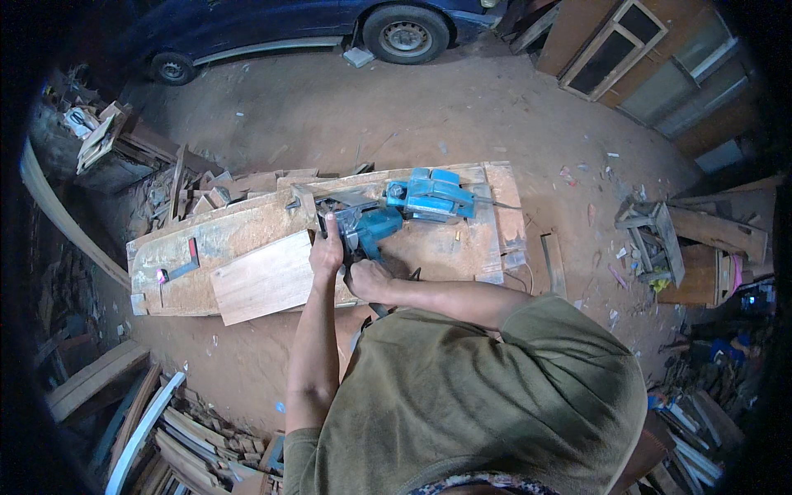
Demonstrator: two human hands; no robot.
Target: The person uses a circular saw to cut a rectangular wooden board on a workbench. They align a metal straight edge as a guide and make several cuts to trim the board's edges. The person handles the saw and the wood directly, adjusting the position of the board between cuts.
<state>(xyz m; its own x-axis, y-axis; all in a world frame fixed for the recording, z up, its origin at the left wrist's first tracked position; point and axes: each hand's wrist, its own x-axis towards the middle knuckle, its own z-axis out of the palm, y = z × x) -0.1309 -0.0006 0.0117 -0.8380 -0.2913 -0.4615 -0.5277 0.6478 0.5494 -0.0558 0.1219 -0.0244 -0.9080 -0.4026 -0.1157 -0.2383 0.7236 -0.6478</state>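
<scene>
A teal circular saw [378,224] with a metal base is on the workbench, at the right end of a pale wooden board [262,279]. My right hand [369,280] is closed around the saw's near side, most of its fingers hidden beneath. Against the saw's left side, by the board's end, my left hand [327,249] is closed with one digit pointing up; its grip is partly hidden. Just right of the saw lies a bright blue electric planer [431,195], which neither hand touches.
Sawdust covers the workbench [483,247]. A try square [193,254] and a small pink-and-dark object [162,275] lie at its left end. Wood scraps [219,196] are heaped behind it, and more timber [194,437] lies at lower left. A wooden stool [652,235] stands right; a blue vehicle [280,29] is beyond.
</scene>
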